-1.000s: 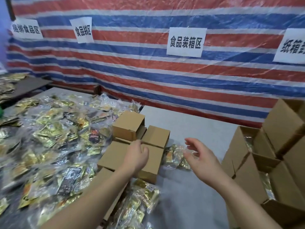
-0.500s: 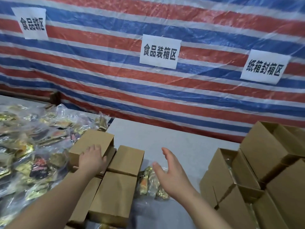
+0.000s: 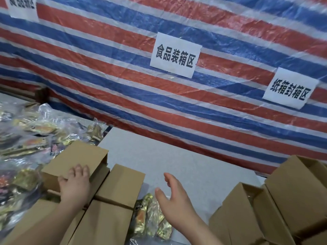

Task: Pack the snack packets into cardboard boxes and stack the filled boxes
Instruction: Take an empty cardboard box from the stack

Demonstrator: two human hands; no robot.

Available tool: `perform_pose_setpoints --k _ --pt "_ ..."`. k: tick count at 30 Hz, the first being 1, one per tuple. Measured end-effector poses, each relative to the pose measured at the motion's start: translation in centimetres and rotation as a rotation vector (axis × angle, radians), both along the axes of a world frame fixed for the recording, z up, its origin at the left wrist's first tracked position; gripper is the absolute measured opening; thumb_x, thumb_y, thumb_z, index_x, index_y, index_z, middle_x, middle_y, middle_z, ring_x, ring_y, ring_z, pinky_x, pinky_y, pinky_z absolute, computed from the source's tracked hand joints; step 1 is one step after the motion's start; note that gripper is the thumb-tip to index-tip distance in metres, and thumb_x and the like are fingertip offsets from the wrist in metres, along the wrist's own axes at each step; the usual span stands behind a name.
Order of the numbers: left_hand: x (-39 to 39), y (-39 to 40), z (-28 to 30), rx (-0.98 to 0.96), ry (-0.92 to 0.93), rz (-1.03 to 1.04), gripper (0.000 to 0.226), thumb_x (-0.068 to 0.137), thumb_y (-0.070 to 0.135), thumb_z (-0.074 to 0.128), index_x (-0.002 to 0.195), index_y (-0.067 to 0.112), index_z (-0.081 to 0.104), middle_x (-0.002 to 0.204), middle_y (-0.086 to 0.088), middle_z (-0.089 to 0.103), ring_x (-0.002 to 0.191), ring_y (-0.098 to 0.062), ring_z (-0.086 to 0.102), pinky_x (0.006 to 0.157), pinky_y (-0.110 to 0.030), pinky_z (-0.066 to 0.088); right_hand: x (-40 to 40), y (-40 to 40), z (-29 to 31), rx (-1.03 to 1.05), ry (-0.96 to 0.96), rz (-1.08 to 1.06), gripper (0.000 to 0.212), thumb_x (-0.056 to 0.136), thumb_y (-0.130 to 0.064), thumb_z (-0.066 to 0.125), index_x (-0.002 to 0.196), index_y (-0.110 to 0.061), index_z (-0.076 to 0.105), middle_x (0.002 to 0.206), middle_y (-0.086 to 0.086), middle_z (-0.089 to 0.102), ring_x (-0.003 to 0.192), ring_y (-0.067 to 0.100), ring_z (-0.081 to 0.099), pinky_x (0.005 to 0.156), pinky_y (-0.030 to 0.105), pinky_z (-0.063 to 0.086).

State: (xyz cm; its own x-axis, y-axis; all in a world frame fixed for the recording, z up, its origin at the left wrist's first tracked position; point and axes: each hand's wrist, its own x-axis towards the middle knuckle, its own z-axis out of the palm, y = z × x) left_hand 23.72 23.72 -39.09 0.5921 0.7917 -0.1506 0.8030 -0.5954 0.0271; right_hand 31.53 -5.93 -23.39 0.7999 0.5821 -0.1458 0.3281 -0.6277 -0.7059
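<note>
We see the left hand (image 3: 76, 186) lower left, fingers flat on a cardboard box (image 3: 74, 161). The right hand (image 3: 174, 200) hovers spread and empty above snack packets (image 3: 152, 218); open boxes (image 3: 276, 206) sit lower right

Brown cardboard boxes (image 3: 113, 190) on table, gold snack packets (image 3: 152, 218) just beside them

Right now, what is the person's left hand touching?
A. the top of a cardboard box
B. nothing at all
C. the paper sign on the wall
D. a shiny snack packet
A: the left hand lies with its fingers spread flat on the top of the cardboard box, while the snack packets lie apart on the table near the right hand.
</note>
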Motion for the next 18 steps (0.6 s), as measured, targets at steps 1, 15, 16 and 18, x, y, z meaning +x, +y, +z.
perform_pose_setpoints --k 1,15,16,18 --pt "-0.3 0.1 0.9 -0.024 -0.021 0.032 0.060 0.098 0.013 0.029 0.156 0.020 0.016 0.164 -0.006 0.015 0.150 -0.027 0.014 0.113 -0.059 0.024 0.1 0.0 -0.1 -0.015 -0.005 0.016 0.061 0.101 -0.047 0.047 0.155 -0.034 0.022 0.159 -0.018 0.024 0.143 0.002 0.026 0.116 0.025 0.024" --pt "-6.5 -9.5 26.9 -0.358 -0.698 -0.226 0.031 0.093 0.011 0.054 0.090 0.036 0.070 0.082 0.011 0.068 0.079 -0.004 0.062 0.064 -0.019 0.051 0.4 -2.2 13.0 0.058 -0.280 0.080 0.069 0.090 -0.048 0.063 0.150 -0.039 0.029 0.157 -0.011 0.032 0.141 0.015 0.037 0.107 0.033 0.036" --pt "-6.6 -11.3 28.2 -0.402 -0.731 -0.272 0.031 0.093 0.010 0.053 0.085 0.034 0.071 0.076 0.013 0.068 0.076 -0.002 0.061 0.059 -0.014 0.046 -0.2 -2.9 14.1 0.049 -0.297 0.098 0.072 0.089 -0.047 0.063 0.150 -0.040 0.026 0.158 -0.012 0.029 0.142 0.017 0.036 0.107 0.035 0.038" --pt "-6.7 -14.6 30.3 -0.525 -0.786 -0.342 0.032 0.093 0.009 0.052 0.085 0.028 0.076 0.072 0.009 0.072 0.075 -0.003 0.065 0.056 -0.014 0.046 -1.2 -4.6 15.8 0.016 -0.353 0.112 0.072 0.091 -0.041 0.064 0.151 -0.041 0.024 0.157 -0.012 0.028 0.141 0.019 0.038 0.106 0.037 0.043"
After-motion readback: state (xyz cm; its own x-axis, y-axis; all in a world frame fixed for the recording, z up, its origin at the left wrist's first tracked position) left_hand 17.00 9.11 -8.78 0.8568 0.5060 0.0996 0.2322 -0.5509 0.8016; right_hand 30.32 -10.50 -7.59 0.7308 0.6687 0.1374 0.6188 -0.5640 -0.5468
